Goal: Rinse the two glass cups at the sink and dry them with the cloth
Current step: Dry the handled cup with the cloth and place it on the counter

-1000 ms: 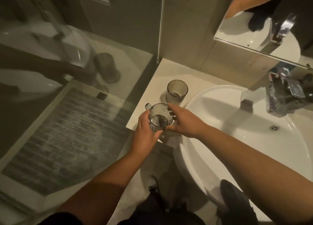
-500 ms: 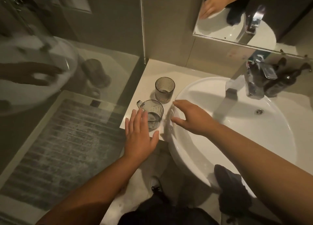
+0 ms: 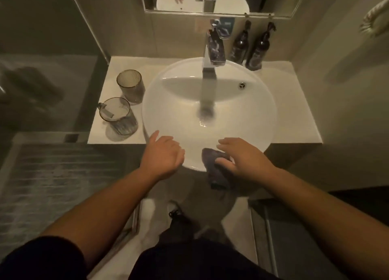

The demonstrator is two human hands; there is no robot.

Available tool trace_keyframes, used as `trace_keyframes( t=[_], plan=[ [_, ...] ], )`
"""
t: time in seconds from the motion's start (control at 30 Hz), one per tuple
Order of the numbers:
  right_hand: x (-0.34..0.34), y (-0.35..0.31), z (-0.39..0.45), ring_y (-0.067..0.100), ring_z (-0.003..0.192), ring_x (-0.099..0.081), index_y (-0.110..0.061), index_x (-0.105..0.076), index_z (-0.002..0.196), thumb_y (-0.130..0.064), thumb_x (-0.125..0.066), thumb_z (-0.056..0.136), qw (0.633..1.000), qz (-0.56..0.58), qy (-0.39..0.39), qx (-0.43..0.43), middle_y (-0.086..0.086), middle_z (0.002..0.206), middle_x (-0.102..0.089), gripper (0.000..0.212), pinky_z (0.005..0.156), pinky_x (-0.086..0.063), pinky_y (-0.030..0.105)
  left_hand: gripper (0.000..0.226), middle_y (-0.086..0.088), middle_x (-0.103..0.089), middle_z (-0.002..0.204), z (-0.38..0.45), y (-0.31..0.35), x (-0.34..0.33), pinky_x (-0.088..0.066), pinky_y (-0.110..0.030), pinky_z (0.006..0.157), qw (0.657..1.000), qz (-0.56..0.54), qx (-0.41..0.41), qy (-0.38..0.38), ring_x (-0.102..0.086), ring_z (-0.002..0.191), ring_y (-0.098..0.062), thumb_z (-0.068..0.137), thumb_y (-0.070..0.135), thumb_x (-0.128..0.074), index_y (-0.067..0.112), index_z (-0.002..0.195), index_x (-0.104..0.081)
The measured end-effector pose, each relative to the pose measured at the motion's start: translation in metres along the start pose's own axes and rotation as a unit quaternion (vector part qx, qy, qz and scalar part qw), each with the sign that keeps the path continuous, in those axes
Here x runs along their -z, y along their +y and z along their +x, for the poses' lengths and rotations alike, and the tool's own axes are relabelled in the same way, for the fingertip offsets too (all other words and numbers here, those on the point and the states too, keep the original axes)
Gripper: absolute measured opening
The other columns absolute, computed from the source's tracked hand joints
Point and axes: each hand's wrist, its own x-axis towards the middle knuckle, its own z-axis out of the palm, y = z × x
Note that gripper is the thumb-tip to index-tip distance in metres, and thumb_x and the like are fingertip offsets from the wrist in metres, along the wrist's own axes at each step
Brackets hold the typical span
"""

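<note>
Two glass cups stand on the white counter left of the sink (image 3: 264, 102): a ribbed tumbler (image 3: 131, 85) behind, and a cup with a small handle (image 3: 117, 115) in front. Neither is held. A dark cloth (image 3: 214, 175) hangs over the basin's near rim. My left hand (image 3: 163, 157) hovers over that rim with fingers apart, holding nothing. My right hand (image 3: 242, 157) is spread over the cloth, its thumb touching the fabric, fingers not closed around it.
A chrome faucet (image 3: 212, 52) stands at the back of the basin, a grey streak like running water below its spout. Two dark pump bottles (image 3: 250, 46) stand to its right. A glass shower partition (image 3: 90, 37) borders the counter's left end. A mirror hangs above.
Both hands have let go of the handled cup, which now stands on the counter. They moved right and toward me to the basin's near rim; my right hand has reached the cloth.
</note>
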Motion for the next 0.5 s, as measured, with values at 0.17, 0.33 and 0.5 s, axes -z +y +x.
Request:
trace_keyframes(
  t=[0.17, 0.33, 0.5],
  plan=[
    [-0.035, -0.02, -0.025, 0.028, 0.119, -0.044, -0.01, -0.037, 0.137, -0.08, -0.047, 0.074, 0.992, -0.092, 0.046, 0.072, 0.01, 0.138, -0.044, 0.095, 0.101, -0.04, 0.041, 0.057, -0.005, -0.071, 0.088, 0.001, 0.007, 0.002, -0.024, -0.05, 0.114, 0.999, 0.038, -0.005, 0.014, -0.062, 0.098, -0.028, 0.087, 0.037, -0.019, 0.016, 0.079, -0.071],
    [-0.065, -0.026, -0.013, 0.044, 0.138, -0.024, -0.004, -0.019, 0.147, -0.053, -0.07, 0.077, 0.985, -0.17, 0.012, 0.023, 0.024, 0.151, -0.025, 0.099, 0.114, -0.024, 0.054, 0.061, -0.003, -0.071, 0.096, 0.0, 0.009, 0.004, -0.023, -0.048, 0.116, 0.999, 0.039, -0.006, -0.004, -0.06, 0.098, -0.023, 0.089, 0.038, -0.014, 0.016, 0.086, -0.071],
    [-0.074, -0.013, -0.014, 0.039, 0.111, -0.05, -0.003, -0.037, 0.133, -0.014, -0.074, 0.076, 0.982, -0.165, 0.063, 0.061, 0.026, 0.126, -0.048, 0.069, 0.098, -0.041, 0.048, 0.064, -0.003, -0.072, 0.102, -0.001, 0.008, 0.003, -0.021, -0.048, 0.117, 0.999, 0.038, 0.002, -0.007, -0.06, 0.101, -0.023, 0.088, 0.039, -0.012, 0.016, 0.092, -0.071]
  ],
)
